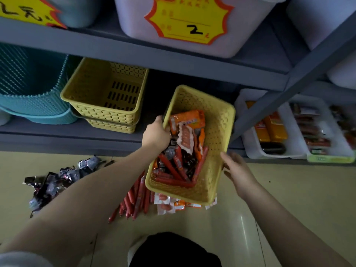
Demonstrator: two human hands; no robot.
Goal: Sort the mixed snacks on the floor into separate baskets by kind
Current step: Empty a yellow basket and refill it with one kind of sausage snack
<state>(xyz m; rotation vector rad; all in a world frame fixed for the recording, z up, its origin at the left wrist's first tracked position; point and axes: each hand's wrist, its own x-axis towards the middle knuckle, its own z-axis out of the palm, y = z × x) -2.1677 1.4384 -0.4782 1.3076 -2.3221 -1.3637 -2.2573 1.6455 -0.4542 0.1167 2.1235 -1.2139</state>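
Note:
A yellow basket (217,132) hangs tilted above the floor, holding mixed snacks: red sausage sticks (169,166), orange-and-white sausage packs (187,122) and dark foil packets. My left hand (157,133) grips the basket's left rim. My right hand (236,168) touches its right wall with fingers spread. On the floor lie a pile of dark foil packets (55,182), loose red sausage sticks (134,201) and small orange-and-white packs (167,205) under the basket.
A grey shelf (134,54) runs across the back. On its lower level stand stacked empty yellow baskets (104,95), a teal basket (28,87) and white trays of packaged sausages (294,132). Tubs with yellow price tags (190,18) sit above.

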